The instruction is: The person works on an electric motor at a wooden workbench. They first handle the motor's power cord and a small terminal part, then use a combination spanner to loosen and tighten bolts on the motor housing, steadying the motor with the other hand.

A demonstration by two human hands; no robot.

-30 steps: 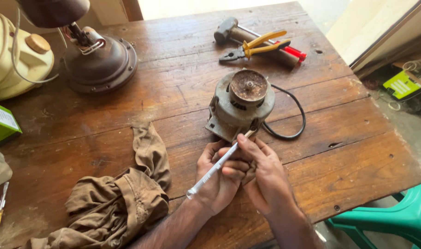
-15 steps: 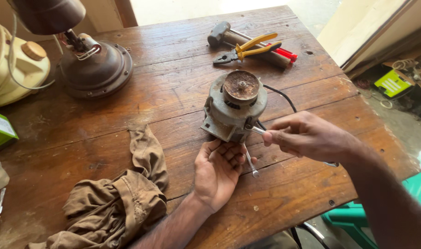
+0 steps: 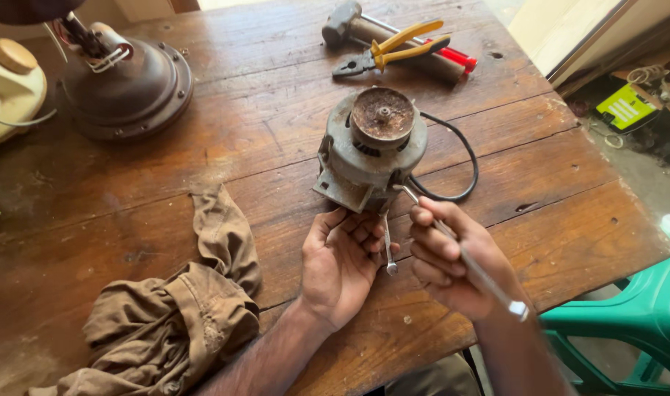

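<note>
head view: your left hand (image 3: 342, 264) lies palm up on the wooden counter (image 3: 261, 147), fingertips tucked against the lower edge of the grey motor (image 3: 371, 150), which seems to be there to steady the housing. the grip on that side is slack and grasping nothing; a short metal rod (image 3: 387, 246) leans from the motor's base across your fingers, resting there rather than being pinched. your right hand (image 3: 452, 260) is clenched around the shaft of a long thin tool (image 3: 467, 260), its tip set against the motor's lower right side just under the rusty round cap (image 3: 382, 114), and its pale butt end poking out behind your wrist. holding it that low along the shaft looks meant for control at the tip. the motor sits upright near the middle of the counter, its black cable (image 3: 459, 158) looping off to the right and back. behind it lie yellow-handled pliers (image 3: 390, 51) across a hammer (image 3: 364, 22), well apart from your hands. a brown rag (image 3: 181, 308) is bunched to your left, and a dark domed fan base (image 3: 129, 88) stands at the far left. a green plastic chair (image 3: 635, 315) shows past the counter's right edge.
</note>
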